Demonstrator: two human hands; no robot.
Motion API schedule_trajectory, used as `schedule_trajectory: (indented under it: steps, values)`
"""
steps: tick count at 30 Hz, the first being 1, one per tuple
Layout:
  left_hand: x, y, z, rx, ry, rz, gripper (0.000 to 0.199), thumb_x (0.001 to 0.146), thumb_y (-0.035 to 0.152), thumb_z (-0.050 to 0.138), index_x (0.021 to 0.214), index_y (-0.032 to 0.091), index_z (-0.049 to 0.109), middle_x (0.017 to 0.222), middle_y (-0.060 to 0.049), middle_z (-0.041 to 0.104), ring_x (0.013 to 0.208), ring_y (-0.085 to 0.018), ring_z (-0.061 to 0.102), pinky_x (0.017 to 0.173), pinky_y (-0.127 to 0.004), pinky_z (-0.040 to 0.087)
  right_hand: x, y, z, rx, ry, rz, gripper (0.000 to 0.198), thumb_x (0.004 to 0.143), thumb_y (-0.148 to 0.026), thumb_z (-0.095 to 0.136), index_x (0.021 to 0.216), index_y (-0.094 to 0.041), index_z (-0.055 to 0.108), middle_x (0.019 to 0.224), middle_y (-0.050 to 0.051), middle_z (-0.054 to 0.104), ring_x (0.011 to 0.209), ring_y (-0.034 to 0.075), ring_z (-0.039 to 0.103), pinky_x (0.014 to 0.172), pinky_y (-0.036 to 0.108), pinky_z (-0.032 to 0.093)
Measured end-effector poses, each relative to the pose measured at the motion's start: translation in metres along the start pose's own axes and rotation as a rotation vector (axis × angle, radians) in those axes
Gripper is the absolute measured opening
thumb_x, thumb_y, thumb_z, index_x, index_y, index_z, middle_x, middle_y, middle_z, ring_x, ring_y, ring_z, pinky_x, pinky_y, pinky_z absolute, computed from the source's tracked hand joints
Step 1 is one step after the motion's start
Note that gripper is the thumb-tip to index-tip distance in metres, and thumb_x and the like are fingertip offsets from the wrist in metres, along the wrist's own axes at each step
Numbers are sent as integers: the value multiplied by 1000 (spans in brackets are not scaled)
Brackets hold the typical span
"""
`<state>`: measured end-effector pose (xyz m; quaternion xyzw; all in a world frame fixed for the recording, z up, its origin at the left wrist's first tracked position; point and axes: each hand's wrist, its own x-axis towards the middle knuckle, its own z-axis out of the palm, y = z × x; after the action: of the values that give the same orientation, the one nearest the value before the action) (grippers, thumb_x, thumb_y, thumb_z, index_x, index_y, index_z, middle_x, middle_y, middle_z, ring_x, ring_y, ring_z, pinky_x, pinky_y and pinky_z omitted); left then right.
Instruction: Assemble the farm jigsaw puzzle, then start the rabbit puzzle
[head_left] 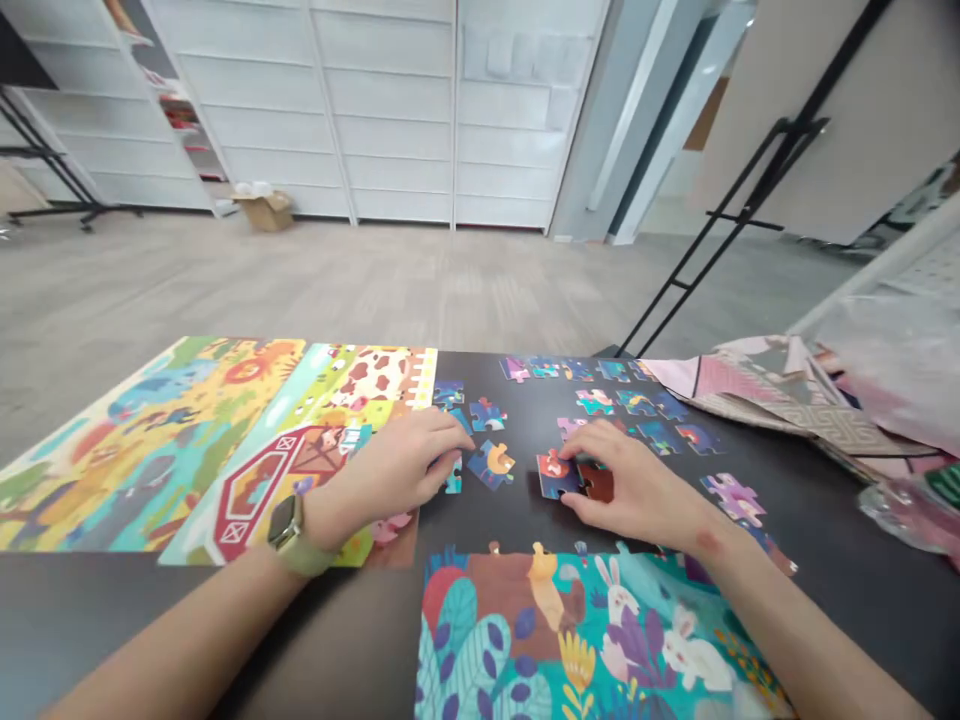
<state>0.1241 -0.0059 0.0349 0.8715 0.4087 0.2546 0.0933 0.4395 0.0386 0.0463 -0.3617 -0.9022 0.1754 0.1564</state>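
My right hand [630,485] is closed on a jigsaw piece [553,472], dark blue with a red-orange animal, pinched at its right side between thumb and fingers. A brown piece [597,482] shows under the palm. My left hand [409,455], with a watch [285,522] on the wrist, hovers over the table with bent fingers and the thumb a little apart. Close to its fingertips lie a piece with an orange animal [493,463] and a teal piece [453,478], partly hidden. The assembled puzzle section [540,640] with rabbits and leaves lies in front of me.
On the left lie a farm picture [322,450] and a safari picture [150,450]. Several loose pieces [613,371] are spread toward the back and right of the black table [480,525]. Pink patterned packaging [780,395] and clear plastic [900,510] sit at the right edge.
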Motion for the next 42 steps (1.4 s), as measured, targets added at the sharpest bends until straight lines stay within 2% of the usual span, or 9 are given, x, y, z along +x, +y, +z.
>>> schedule_trajectory:
  steps: [4, 8, 11, 18, 23, 31, 33, 36, 42]
  values:
    - [1, -5, -8, 10, 6, 5, 30, 98, 13, 40, 102, 17, 69, 94, -8, 69, 92, -23, 63, 83, -39, 50, 3, -34, 4, 18, -24, 0, 23, 79, -27, 75, 100, -21, 67, 101, 8, 70, 96, 26, 63, 84, 40, 52]
    - [-4, -3, -20, -54, -93, 51, 15, 93, 24, 55, 94, 19, 69, 86, -4, 68, 79, -19, 62, 73, -30, 49, 19, -83, 22, 54, -141, -62, 23, 75, -23, 79, 96, -18, 70, 97, 8, 71, 97, 26, 62, 84, 38, 52]
    - [-9, -1, -27, -95, -172, 73, 10, 89, 28, 64, 87, 20, 68, 77, 0, 66, 67, -15, 61, 63, -25, 45, 34, -100, 37, 49, -170, -130, 29, 75, -25, 82, 101, -15, 73, 96, 8, 70, 95, 26, 62, 86, 39, 51]
    - [-12, 2, -22, -78, -291, 11, 18, 88, 37, 72, 84, 20, 67, 75, 1, 65, 67, -16, 60, 61, -26, 41, 40, -84, 50, 133, -221, -94, 44, 78, -44, 87, 111, -19, 73, 105, 7, 69, 98, 24, 64, 86, 36, 51]
    - [-11, 3, -20, -69, -325, -4, 11, 85, 30, 72, 83, 21, 65, 74, 2, 64, 68, -17, 60, 60, -26, 40, 37, -78, 47, 171, -248, -99, 25, 93, -25, 72, 117, -20, 72, 108, 7, 69, 100, 22, 64, 88, 35, 51]
    - [-13, 4, -20, -110, -357, -29, 8, 82, 26, 70, 86, 22, 63, 78, 2, 63, 70, -16, 59, 61, -27, 39, 37, -77, 51, 200, -187, -136, 17, 90, -17, 70, 107, -18, 73, 103, 7, 69, 97, 21, 63, 88, 36, 51]
    - [-13, 4, -22, -102, -350, -37, 11, 84, 28, 69, 88, 22, 62, 78, 1, 64, 70, -17, 58, 60, -27, 37, 37, -77, 50, 180, -169, -164, 22, 95, -15, 60, 114, -18, 72, 110, 9, 68, 102, 22, 60, 93, 39, 51]
    - [-13, 1, -24, -93, -338, -74, 8, 84, 26, 66, 89, 21, 61, 75, 2, 62, 66, -17, 56, 59, -28, 37, 37, -76, 50, 77, -139, -192, 45, 93, -3, 45, 130, -19, 67, 132, 13, 61, 121, 27, 51, 103, 48, 46]
    - [-10, -7, -26, -79, -328, -70, 14, 79, 10, 60, 88, 20, 65, 74, 1, 62, 66, -16, 58, 61, -27, 40, 40, -72, 51, -114, -153, -116, 60, 84, 2, 45, 135, -22, 65, 149, 14, 51, 133, 34, 41, 103, 56, 42]
